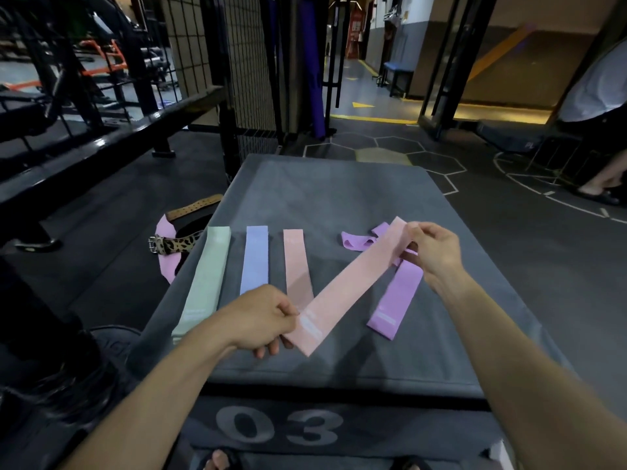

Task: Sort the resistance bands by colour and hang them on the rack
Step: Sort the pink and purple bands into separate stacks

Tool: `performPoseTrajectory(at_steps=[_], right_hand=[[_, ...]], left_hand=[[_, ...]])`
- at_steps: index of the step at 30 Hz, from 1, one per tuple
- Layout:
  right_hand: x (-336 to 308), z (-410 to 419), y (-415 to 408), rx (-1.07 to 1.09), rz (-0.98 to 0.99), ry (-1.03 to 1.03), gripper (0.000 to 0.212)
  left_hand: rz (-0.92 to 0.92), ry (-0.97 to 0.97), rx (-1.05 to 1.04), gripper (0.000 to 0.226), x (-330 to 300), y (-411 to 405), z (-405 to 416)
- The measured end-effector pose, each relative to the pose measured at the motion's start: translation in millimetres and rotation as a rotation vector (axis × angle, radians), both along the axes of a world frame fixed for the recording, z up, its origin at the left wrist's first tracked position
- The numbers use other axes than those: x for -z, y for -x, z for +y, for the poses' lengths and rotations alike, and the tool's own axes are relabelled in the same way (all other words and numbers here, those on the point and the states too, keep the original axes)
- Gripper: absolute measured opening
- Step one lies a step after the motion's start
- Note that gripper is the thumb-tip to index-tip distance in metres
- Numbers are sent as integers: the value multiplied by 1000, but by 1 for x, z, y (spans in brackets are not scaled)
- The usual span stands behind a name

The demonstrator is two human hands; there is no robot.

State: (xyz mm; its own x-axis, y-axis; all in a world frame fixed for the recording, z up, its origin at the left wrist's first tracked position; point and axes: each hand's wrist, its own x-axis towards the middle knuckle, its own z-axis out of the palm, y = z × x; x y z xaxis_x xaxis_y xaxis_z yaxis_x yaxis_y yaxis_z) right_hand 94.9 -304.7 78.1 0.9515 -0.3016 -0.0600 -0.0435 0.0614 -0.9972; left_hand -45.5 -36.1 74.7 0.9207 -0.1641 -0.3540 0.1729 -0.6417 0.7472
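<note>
You hold a pink band [353, 286] stretched flat above a grey padded box [339, 184]. Your left hand [261, 317] pinches its near end, close to the box's front edge; your right hand [432, 249] pinches its far end, higher and to the right. The band slants between them.

Three bands lie flat in a row on the left half of the box, side by side with gaps between: a green band [205, 283] right along the left edge, a blue band [255, 259], then a second pink band [297, 262] whose near end sits beside your left hand. Under your right hand lies a purple band [395, 296], with another purple band [358, 240] crumpled behind it.

The far half of the box is bare grey surface. Off the left edge, a leopard-print belt [173, 245] lies on the floor.
</note>
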Motion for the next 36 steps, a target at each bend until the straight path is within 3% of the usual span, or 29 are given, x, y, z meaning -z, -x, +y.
performPoseTrajectory(at_steps=[4, 7, 10, 16, 23, 36], right_hand=[[-6, 40, -53, -126, -29, 145, 9], [1, 75, -104, -258, -72, 394, 20], [18, 106, -143, -389, -126, 640, 17], [58, 149, -174, -557, -145, 848, 7], [85, 167, -180, -593, -200, 1008, 11], [99, 165, -178, -546, -327, 971, 12]], left_hand=[[23, 9, -82, 9, 7, -15, 4], [32, -49, -115, 19, 14, -30, 5], [53, -113, -109, 16, 17, -41, 7], [109, -288, -28, 13, 15, -54, 7], [94, -415, 27, 15, 16, -60, -14], [75, -552, 58, 15, 15, -63, -26]])
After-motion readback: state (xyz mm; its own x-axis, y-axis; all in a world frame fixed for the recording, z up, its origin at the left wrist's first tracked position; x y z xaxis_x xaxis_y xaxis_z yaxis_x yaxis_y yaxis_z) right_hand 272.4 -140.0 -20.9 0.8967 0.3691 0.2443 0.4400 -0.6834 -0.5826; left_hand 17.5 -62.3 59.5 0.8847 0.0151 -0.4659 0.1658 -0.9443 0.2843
